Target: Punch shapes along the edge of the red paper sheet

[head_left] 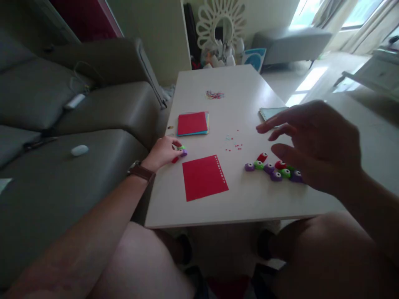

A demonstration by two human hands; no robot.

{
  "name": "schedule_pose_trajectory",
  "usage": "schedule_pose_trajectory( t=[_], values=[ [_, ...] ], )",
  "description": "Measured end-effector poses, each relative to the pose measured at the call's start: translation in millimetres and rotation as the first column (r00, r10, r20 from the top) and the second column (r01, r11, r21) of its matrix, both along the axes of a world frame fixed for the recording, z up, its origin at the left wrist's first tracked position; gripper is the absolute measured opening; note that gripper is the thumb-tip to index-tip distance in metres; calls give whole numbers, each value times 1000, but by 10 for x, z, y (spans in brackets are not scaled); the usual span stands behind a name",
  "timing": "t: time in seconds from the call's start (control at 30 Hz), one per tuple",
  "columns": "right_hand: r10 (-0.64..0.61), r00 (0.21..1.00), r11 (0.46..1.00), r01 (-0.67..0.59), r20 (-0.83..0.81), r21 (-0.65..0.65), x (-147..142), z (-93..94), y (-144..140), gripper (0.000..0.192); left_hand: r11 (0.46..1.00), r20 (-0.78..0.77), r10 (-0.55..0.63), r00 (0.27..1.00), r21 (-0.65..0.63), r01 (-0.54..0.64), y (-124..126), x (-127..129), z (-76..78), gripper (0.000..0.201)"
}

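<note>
Daylight is pouring in from the window [349, 12] at the upper right, blowing out the floor [307, 81] below it, while the sofa [62, 137] on the left is sitting in dim, murky shade. The white table [249, 199] is catching a soft, even glow. The right hand [314, 145] is looking slightly motion-blurred, and the wide lens is bending the edges.

Beyond my left hand I see a stack of coloured paper [192, 123] with a red sheet on top. Farther off lie scattered confetti bits [215, 95], and left of that hand a grey sofa [62, 137].
</note>
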State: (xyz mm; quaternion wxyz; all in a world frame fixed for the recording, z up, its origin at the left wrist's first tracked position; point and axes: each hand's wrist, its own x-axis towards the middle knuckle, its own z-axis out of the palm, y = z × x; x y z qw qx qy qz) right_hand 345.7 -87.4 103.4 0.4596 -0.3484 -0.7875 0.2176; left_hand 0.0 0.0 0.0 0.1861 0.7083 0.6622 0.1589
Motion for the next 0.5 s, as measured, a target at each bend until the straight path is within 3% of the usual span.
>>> schedule_pose_trajectory(
  t=[0.13,0.5],
  values=[
    [55,998,997,-57,43,51,-17,-55,14,30,999,-104,-48,993,-8,47,21,45,-108,20],
    [130,966,991,-124,224,-43,-106,-158,49,19,989,-170,-145,975,-4,146,63,175,-241,19]
  ],
)
